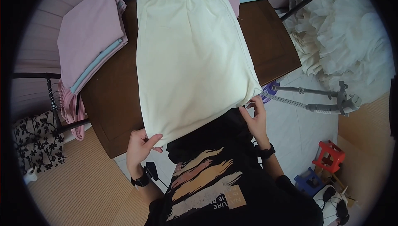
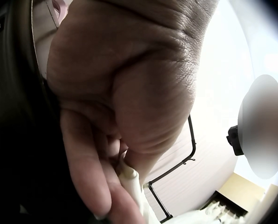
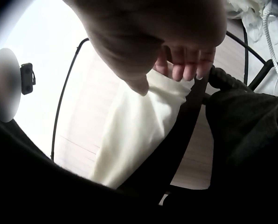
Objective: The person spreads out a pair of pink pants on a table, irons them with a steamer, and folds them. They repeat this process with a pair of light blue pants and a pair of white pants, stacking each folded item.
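Over the near edge of the dark brown wooden bench [image 1: 110, 114] hangs the hem of a cream, gathered-waist fabric garment [image 1: 188, 56]; my left fingers [image 1: 154, 140] and right fingers [image 1: 260, 106] pinch its corners. Light, soft and prone to sagging, I judge, so these corners suit holding.

In the head view I see a plain cream garment [image 1: 190, 60] at upper centre and a dark brown tabletop [image 1: 265, 39]. The folded cloth [image 1: 89, 35] at upper left is solid pink, with a light blue layer [image 1: 96, 65]. At lower left, a fabric [image 1: 35, 139] has a black floral pattern on off-white. At lower centre I find a black shirt [image 1: 273, 197] with brushstroke stripes in tan, dusty pink and grey. One stool [image 1: 331, 146] at lower right is red, another [image 1: 311, 186] blue.
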Available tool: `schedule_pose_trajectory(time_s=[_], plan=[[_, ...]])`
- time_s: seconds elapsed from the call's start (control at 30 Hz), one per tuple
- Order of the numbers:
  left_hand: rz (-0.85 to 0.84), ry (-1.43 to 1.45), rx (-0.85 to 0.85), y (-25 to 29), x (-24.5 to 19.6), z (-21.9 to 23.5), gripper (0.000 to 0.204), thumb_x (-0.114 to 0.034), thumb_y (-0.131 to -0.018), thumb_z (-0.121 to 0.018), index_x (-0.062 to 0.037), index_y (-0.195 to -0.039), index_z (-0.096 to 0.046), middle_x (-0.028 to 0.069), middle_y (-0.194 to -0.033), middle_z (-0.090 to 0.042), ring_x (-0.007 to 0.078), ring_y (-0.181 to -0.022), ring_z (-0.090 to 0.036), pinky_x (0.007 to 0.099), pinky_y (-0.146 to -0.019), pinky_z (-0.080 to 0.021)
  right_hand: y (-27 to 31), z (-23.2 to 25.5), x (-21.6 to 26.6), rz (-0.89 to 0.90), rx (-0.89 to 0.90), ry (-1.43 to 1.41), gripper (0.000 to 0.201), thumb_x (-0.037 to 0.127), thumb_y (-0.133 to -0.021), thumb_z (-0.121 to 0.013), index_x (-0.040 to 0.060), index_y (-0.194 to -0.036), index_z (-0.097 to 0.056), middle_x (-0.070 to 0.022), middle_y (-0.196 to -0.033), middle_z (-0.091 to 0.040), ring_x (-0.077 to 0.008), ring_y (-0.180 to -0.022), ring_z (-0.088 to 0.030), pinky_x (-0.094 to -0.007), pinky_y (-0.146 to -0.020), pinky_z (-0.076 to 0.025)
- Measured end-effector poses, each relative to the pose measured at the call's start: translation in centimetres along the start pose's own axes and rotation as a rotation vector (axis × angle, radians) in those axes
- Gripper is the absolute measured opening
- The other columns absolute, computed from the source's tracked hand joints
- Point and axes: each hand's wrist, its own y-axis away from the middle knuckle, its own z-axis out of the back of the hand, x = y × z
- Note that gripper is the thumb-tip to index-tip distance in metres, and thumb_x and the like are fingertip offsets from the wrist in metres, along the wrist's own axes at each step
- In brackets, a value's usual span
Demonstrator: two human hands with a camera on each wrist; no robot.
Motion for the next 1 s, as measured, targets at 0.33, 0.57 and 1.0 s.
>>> schedule_pose_trajectory(time_s=[0.33,0.57,1.0], plan=[[0.019,-0.001,0.019,-0.1,0.0,0.0,0.02,-0.007,-0.099,-0.068,0.0123,-0.103,-0.071,0.0126,-0.081,-0.075,0.0182,-0.061,-0.073,0.0286,-0.055,-0.062,1.5,0.3,3.0,-0.143,0.201,-0.496,0.054,-0.004,-0.09,-0.074,-0.0015,-0.138,-0.047,-0.0093,-0.131,-0.062,-0.0171,-0.129,-0.057,-0.0318,-0.111,-0.04],[0.008,-0.021,0.007,0.1,-0.2,-0.1,0.02,-0.007,-0.1,-0.066,0.0117,-0.106,-0.071,0.0132,-0.082,-0.074,0.0173,-0.061,-0.072,0.0293,-0.055,-0.063,0.7,3.4,-0.9,-0.234,0.01,-0.227,0.027,-0.002,-0.093,-0.07,-0.0013,-0.119,-0.062,-0.0062,-0.124,-0.064,-0.0108,-0.109,-0.061,-0.026,-0.099,-0.044],[0.018,-0.021,-0.034,0.2,0.4,-0.4,0.019,-0.006,-0.099,-0.068,0.0113,-0.106,-0.073,0.0129,-0.084,-0.075,0.0155,-0.062,-0.071,0.0282,-0.054,-0.062,0.4,2.2,-1.7,-0.151,0.155,-0.279,0.028,0.008,-0.086,-0.081,-0.0027,-0.11,-0.071,-0.009,-0.137,-0.056,-0.0209,-0.133,-0.049,-0.0337,-0.113,-0.035]])
